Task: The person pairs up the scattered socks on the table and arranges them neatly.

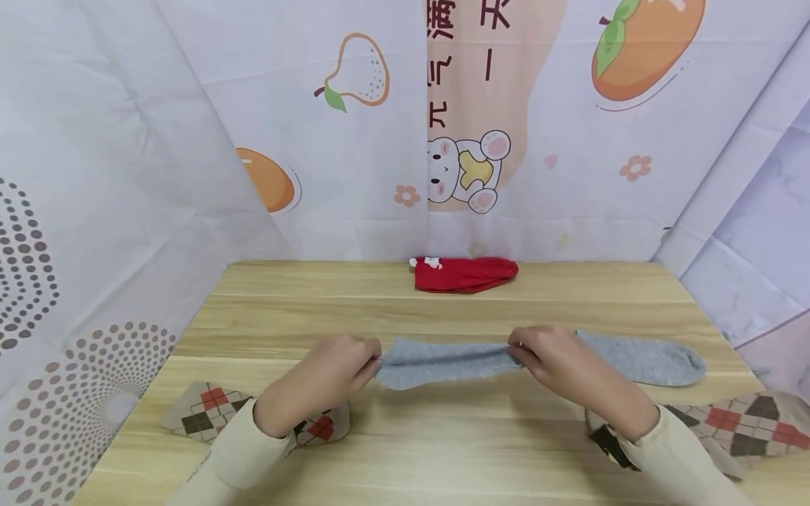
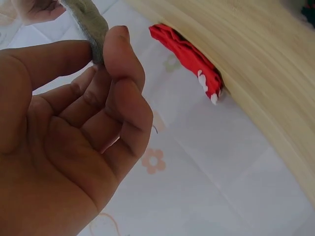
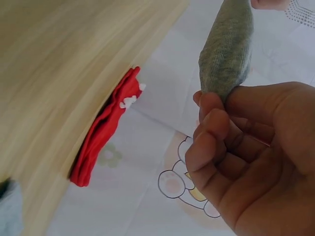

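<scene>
"Two hands in the head view, both mine: left hand [image 1: 333,367] and right hand [image 1: 557,357], pinching opposite ends of a grey sock [image 1: 451,364]. It's strung nearly level between them, above the wooden table [image 1: 455,443]."

"What's around it?"

"Second grey sock [image 1: 654,360], partly behind my right hand! Red sock [image 1: 467,275] at the far edge. One argyle sock [image 1: 204,414] passes beneath my left forearm, and another argyle sock [image 1: 756,422] lies by my right sleeve [image 1: 686,464]."

"Over to the left wrist view. How's that grip?"

"No gap at the tips: thumb against index finger, sock end caught between. Other fingers curve loosely, palm showing."

"And the right wrist view?"

"Same story, other end! Thumb and fingertips nip the fabric, which stretches away above them. Lower left, something grey and black [image 3: 10,209], too blurred to name."
</scene>
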